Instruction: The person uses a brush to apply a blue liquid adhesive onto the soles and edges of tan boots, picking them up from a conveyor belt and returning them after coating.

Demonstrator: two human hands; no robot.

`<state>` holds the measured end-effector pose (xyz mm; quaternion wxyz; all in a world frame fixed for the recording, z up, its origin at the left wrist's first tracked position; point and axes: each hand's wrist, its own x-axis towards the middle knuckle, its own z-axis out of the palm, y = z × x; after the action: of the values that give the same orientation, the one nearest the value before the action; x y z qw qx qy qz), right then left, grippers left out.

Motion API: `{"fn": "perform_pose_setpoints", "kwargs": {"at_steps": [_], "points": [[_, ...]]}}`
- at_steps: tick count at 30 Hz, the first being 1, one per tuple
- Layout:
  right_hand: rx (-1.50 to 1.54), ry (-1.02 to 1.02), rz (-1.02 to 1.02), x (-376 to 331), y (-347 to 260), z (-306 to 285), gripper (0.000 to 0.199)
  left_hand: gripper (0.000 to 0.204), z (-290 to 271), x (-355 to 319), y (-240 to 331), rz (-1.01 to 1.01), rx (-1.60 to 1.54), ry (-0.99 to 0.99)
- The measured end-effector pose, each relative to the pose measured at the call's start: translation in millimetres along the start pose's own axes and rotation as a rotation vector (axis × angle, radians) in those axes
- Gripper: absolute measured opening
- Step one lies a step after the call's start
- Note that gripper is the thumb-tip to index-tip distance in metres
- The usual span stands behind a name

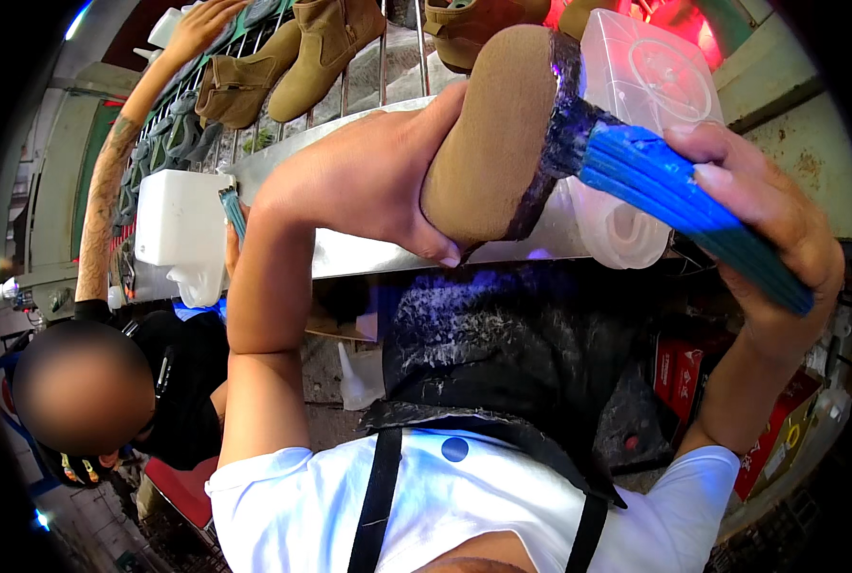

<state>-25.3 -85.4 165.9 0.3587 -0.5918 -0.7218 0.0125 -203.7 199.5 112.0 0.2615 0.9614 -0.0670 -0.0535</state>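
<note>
A tan boot is gripped in my left hand, with the thumb under its lower end and the fingers hidden behind it. Along its right edge runs a dark, wet-looking band. My right hand is closed round the blue handle of a brush. The brush's dark bristles touch that band. Both hands are raised over a metal bench.
A clear plastic container stands behind the brush. Finished-looking tan boots sit on a wire rack beyond the bench. At left, a co-worker reaches up to the rack, beside a white plastic container; another blue brush shows there.
</note>
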Motion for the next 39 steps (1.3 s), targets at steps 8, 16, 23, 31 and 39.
{"fn": "perform_pose_setpoints", "kwargs": {"at_steps": [8,16,23,31,39], "points": [[0.022,0.136,0.122,-13,-8,40,0.030,0.107,-1,7,-10,0.017,-0.034,0.018],[0.002,0.206,0.146,-22,-6,71,0.030,0.115,2,10,-24,0.072,-0.019,0.119],[0.064,0.267,0.151,-34,1,100,0.034,0.109,2,14,-35,0.024,-0.234,0.007],[0.188,0.225,0.212,-54,10,145,0.036,0.110,0,8,-31,-0.007,-0.107,0.083],[0.682,0.693,1.006,-96,-7,90,0.020,0.096,22,-44,-22,-0.165,0.092,0.185]]}}
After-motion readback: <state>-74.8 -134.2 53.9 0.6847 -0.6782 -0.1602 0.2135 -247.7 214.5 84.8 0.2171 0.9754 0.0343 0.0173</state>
